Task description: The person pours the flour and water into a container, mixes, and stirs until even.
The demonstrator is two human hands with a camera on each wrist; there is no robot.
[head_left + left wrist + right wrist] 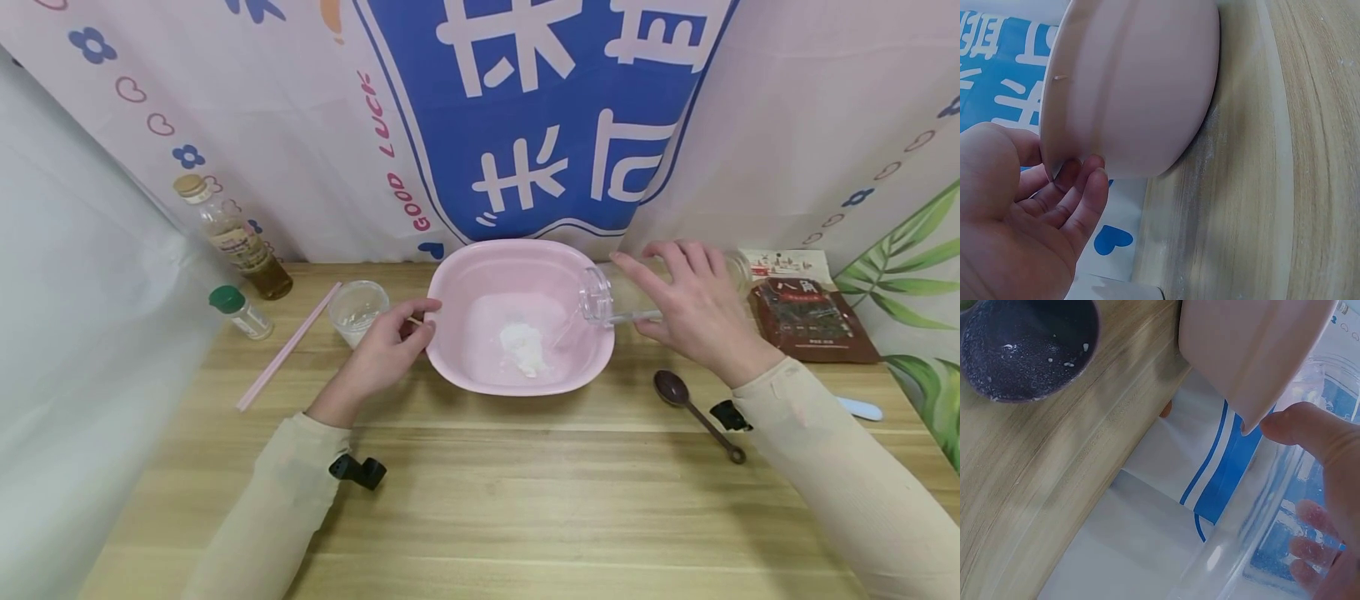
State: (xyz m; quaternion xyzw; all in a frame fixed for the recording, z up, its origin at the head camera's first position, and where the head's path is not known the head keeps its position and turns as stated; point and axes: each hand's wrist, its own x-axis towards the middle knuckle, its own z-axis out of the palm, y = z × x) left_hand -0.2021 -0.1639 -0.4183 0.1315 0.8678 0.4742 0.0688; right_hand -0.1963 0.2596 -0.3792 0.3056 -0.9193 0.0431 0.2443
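Tipping a clear jar on its side over the rim of the pink basin, the right hand wraps the glass from above, thumb on one flank and fingers curled round the other, as the right wrist view shows through the transparent wall. A thin stream of clear liquid appears to run from the jar's mouth toward the small heap of white powder on the basin floor. The left hand steadies the basin at its near left edge, fingers lightly bent and close together against the outer wall and thumb near the rim, touching rather than clamping. The step in hand looks like the pour itself, wetting the powder, and it seems only just under way, since the heap reads as dry. What comes next probably calls for a controlled tilt so the flow stays inside the rim, then righting the jar and setting it down well apart from the basin. A dark measuring spoon lies on the wooden table near the right wrist.
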